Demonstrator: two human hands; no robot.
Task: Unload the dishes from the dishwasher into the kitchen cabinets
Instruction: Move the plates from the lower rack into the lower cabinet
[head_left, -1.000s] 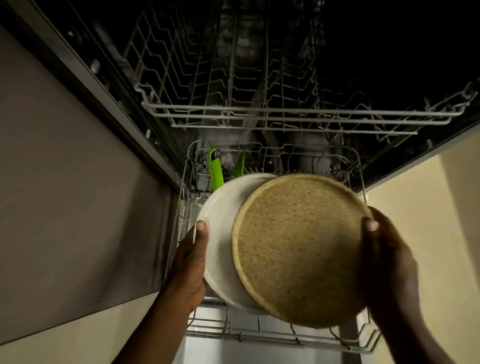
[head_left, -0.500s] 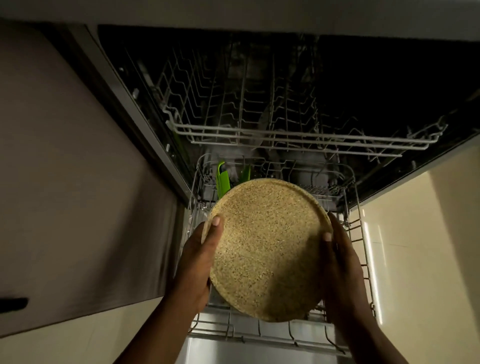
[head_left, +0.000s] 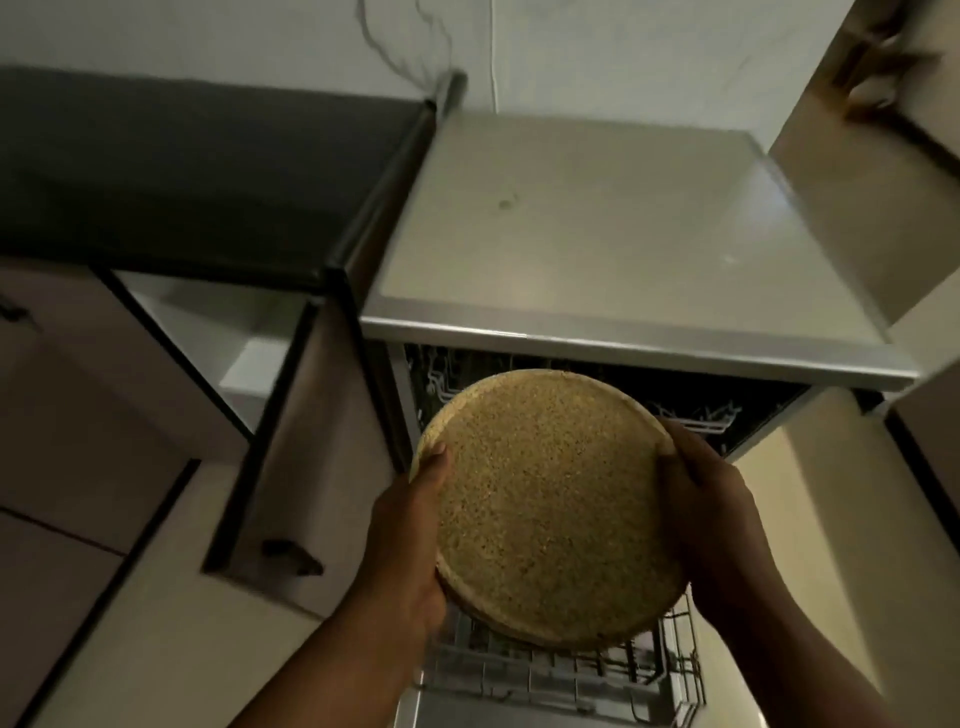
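Note:
A round speckled tan plate (head_left: 550, 504) fills the middle of the view, held up above the pulled-out lower dishwasher rack (head_left: 561, 675). My left hand (head_left: 410, 540) grips its left rim and my right hand (head_left: 711, 514) grips its right rim. A second rim edge peeks out under the plate's lower left; the white plate seen earlier is otherwise hidden behind it. The open dishwasher (head_left: 623, 384) is dark inside, with part of the upper rack (head_left: 696, 415) showing.
The dishwasher's grey top (head_left: 597, 228) lies ahead. To the left, a cabinet door (head_left: 306, 441) with a dark handle stands open, showing a white shelf (head_left: 249, 358) under a black countertop (head_left: 197, 171). A pale panel (head_left: 872, 171) stands at the upper right.
Both plates were brought together into one stack and lifted up out of the lower rack. My view has tilted up, so the dishwasher top, countertop and open cabinet now show.

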